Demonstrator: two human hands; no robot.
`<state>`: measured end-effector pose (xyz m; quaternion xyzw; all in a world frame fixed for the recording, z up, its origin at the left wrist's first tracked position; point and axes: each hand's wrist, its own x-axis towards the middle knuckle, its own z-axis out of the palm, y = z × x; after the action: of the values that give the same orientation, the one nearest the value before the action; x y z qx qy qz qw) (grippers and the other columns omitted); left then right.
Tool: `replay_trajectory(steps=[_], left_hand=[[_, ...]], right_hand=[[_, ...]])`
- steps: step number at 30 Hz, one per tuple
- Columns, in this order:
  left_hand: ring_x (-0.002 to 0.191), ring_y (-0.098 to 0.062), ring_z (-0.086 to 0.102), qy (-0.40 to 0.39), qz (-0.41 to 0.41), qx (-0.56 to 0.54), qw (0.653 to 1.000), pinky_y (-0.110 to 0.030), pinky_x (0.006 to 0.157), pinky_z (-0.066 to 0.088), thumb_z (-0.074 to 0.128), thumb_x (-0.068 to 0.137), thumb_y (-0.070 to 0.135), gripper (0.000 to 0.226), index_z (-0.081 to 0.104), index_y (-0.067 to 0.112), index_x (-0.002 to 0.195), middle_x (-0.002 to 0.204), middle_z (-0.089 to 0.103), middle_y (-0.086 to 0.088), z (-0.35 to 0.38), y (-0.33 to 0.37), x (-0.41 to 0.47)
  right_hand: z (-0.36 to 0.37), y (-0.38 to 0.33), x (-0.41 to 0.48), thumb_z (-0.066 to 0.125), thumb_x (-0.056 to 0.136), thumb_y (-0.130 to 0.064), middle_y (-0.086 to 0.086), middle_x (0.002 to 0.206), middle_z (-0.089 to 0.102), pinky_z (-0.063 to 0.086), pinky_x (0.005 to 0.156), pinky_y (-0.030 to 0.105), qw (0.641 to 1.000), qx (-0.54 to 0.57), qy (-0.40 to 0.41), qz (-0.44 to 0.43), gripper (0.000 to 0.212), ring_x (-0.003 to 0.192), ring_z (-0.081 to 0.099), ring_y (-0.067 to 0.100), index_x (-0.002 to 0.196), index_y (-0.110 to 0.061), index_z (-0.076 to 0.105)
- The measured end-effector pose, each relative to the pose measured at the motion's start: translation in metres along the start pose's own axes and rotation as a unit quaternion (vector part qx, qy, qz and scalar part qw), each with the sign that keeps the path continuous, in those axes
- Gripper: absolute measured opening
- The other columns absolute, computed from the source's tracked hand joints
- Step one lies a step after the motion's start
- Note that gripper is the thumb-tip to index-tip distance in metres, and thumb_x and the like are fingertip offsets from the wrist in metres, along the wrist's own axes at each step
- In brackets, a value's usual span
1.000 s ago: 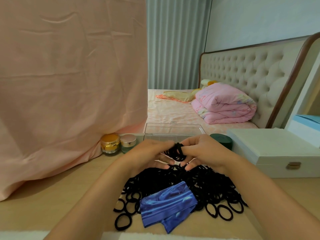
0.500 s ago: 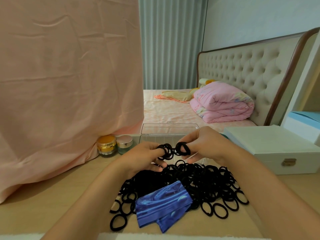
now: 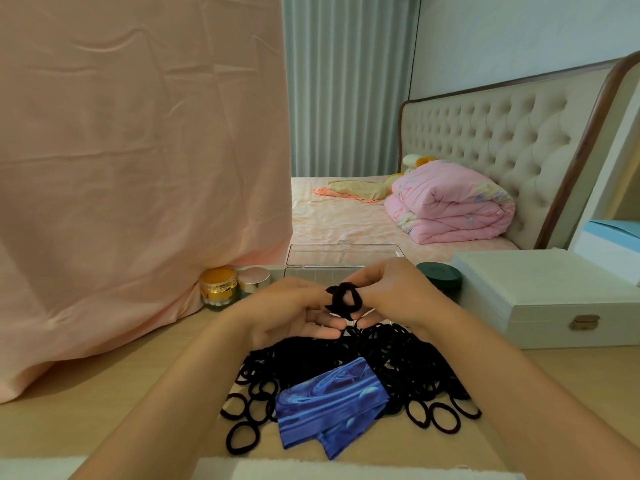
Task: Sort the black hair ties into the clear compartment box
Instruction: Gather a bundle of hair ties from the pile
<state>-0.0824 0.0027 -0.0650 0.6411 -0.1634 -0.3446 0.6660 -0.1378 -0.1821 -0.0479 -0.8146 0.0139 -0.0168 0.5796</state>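
A pink cloth (image 3: 138, 168) hangs at the left of a wooden table (image 3: 86, 393), its hem touching a gold jar (image 3: 219, 287) with an orange lid. A silver-lidded jar (image 3: 254, 278) stands just beside it. Both jars are closed.

At centre, a person's left hand (image 3: 291, 313) and right hand (image 3: 391, 292) meet above the table, fingers curled, and pinch a small bunch of black hair ties (image 3: 344, 301) between them.

Just behind the hands sits the clear compartment box (image 3: 322, 270). Its lid (image 3: 346, 251) is tipped back and a strip of its dividers shows, but the hands hide most of it and what the compartments hold cannot be told.

Below the hands a large pile of hair ties (image 3: 408, 368) spreads across the table, with a folded blue cloth (image 3: 329, 407) lying on its near edge.

To the right stand a closed dark green tin (image 3: 440, 280) and, just beside it, a shut white case (image 3: 554, 299) with a metal latch.
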Motion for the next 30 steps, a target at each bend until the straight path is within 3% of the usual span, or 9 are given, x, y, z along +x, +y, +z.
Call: replay_trajectory(steps=[3, 6, 9, 11, 13, 17, 21, 23, 30], left_hand=[[0.103, -0.028, 0.069, -0.038, 0.005, -0.008, 0.999, -0.039, 0.088, 0.059, 0.055, 0.099, 0.026, 0.042, 0.062, -0.005, 0.127, 0.12, 0.067, -0.021, -0.002, 0.001, -0.002], [0.108, -0.025, 0.07, -0.015, 0.014, 0.089, 0.996, -0.041, 0.095, 0.057, 0.078, 0.083, 0.032, 0.05, 0.066, 0.001, 0.121, 0.119, 0.072, -0.016, 0.005, 0.0, -0.001], [0.099, -0.022, 0.073, 0.042, 0.028, 0.126, 0.991, -0.04, 0.094, 0.058, 0.077, 0.084, 0.024, 0.041, 0.069, 0.0, 0.115, 0.107, 0.075, -0.013, 0.007, 0.0, 0.001], [0.098, -0.023, 0.072, 0.035, 0.035, 0.111, 0.993, -0.04, 0.093, 0.058, 0.068, 0.093, 0.017, 0.029, 0.069, -0.002, 0.115, 0.099, 0.076, -0.012, 0.004, 0.002, -0.002], [0.101, -0.024, 0.071, 0.02, 0.036, 0.108, 0.993, -0.038, 0.092, 0.057, 0.062, 0.096, 0.011, 0.024, 0.069, -0.002, 0.115, 0.098, 0.075, -0.013, 0.0, 0.005, -0.004], [0.091, -0.016, 0.07, 0.051, 0.06, 0.123, 0.989, -0.033, 0.08, 0.06, 0.065, 0.095, 0.012, 0.019, 0.072, 0.004, 0.11, 0.09, 0.073, -0.008, 0.0, 0.009, -0.005], [0.09, -0.019, 0.072, 0.062, 0.099, 0.139, 0.983, -0.034, 0.075, 0.061, 0.068, 0.094, 0.016, 0.021, 0.07, 0.004, 0.112, 0.104, 0.074, -0.016, -0.003, 0.014, -0.009], [0.085, -0.019, 0.072, 0.088, 0.121, 0.135, 0.98, -0.036, 0.074, 0.063, 0.069, 0.093, 0.013, 0.023, 0.066, 0.002, 0.114, 0.097, 0.074, -0.015, -0.007, 0.017, -0.011], [0.076, -0.014, 0.07, 0.203, 0.174, 0.163, 0.95, -0.034, 0.069, 0.057, 0.069, 0.093, 0.028, 0.021, 0.068, 0.015, 0.109, 0.093, 0.075, -0.002, -0.04, 0.018, -0.009]], right_hand=[[0.0, 0.004, 0.003, 0.084, 0.08, -0.015, 0.013, 0.078, 0.075, 0.064, 0.066, 0.037, 0.999, -0.041, 0.03, 0.002, 0.013, 0.064, 0.07, 0.021, 0.089, -0.007, 0.078], [0.004, 0.006, 0.005, 0.079, 0.08, -0.018, 0.01, 0.08, 0.076, 0.064, 0.067, 0.047, 0.992, -0.114, 0.053, -0.003, 0.009, 0.072, 0.075, 0.033, 0.088, -0.015, 0.076], [0.005, 0.003, 0.003, 0.08, 0.08, -0.023, 0.002, 0.104, 0.067, 0.057, 0.051, 0.028, 0.988, -0.144, 0.044, -0.02, 0.031, 0.064, 0.07, 0.019, 0.108, -0.017, 0.068], [0.001, 0.001, 0.001, 0.078, 0.085, -0.024, 0.001, 0.113, 0.065, 0.051, 0.051, 0.019, 0.993, -0.115, -0.011, -0.005, 0.039, 0.061, 0.066, 0.007, 0.12, -0.015, 0.065], [-0.002, 0.002, 0.001, 0.077, 0.087, -0.021, 0.008, 0.103, 0.073, 0.053, 0.054, 0.022, 0.996, -0.051, -0.066, 0.023, 0.031, 0.069, 0.067, 0.01, 0.115, -0.01, 0.072], [-0.003, 0.005, 0.005, 0.081, 0.084, -0.015, 0.013, 0.079, 0.073, 0.061, 0.062, 0.029, 0.997, 0.047, -0.032, 0.055, 0.029, 0.07, 0.07, 0.02, 0.108, -0.001, 0.071], [-0.002, 0.003, 0.006, 0.077, 0.087, -0.015, 0.009, 0.088, 0.076, 0.062, 0.069, 0.033, 0.993, 0.097, -0.054, 0.033, 0.024, 0.082, 0.074, 0.023, 0.107, -0.002, 0.074], [0.0, -0.001, 0.008, 0.076, 0.087, -0.016, 0.012, 0.092, 0.076, 0.061, 0.067, 0.031, 0.991, 0.117, -0.054, 0.027, 0.027, 0.085, 0.075, 0.024, 0.109, -0.001, 0.074], [0.032, -0.033, 0.04, 0.073, 0.091, -0.016, 0.019, 0.084, 0.075, 0.061, 0.059, 0.027, 0.992, 0.112, -0.037, 0.042, 0.022, 0.066, 0.071, 0.021, 0.101, 0.003, 0.073]])
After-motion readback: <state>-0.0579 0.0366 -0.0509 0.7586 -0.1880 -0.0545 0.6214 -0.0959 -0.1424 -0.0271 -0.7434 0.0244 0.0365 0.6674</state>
